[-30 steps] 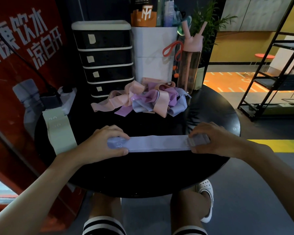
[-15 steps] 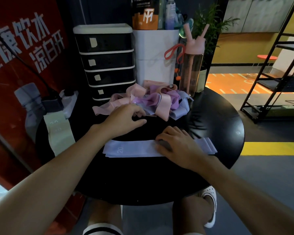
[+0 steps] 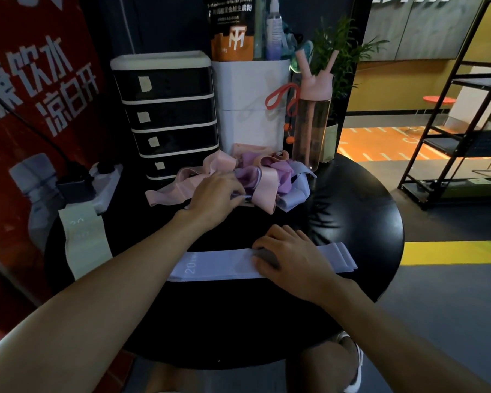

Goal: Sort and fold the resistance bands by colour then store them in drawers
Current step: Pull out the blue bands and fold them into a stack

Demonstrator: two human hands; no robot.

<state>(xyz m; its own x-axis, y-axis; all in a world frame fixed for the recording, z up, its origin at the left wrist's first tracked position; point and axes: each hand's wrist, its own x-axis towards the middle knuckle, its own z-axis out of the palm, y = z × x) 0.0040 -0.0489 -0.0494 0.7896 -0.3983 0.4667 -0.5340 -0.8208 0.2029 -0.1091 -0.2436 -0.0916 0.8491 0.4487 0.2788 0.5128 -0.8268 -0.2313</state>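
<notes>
Table (image 3: 352,222): round, black, glossy; all positions below are given against it.
Lavender band (image 3: 219,265): lies flat, lengthwise along the table's near side. "20" is printed at its left end, and the layers fan out slightly at its right end.
Right hand (image 3: 292,259): palm down on the right half of the lavender band, fingers bent, tips pressing it onto the table; grips nothing.
Pile of bands (image 3: 270,177): tangled pink, purple and lavender loops at the centre of the table's far side.
Left hand (image 3: 216,199): reaches across the table to the pile's near-left edge, fingers curled in, pinching a strand of it.
Pale green band (image 3: 82,239): flat strip at the table's left edge.
Drawer unit (image 3: 167,117): black with white trim, stacked drawers all closed, at the table's far left, just behind the pile.
Pink bottle (image 3: 312,120): upright at the table's far edge, right of the pile.
</notes>
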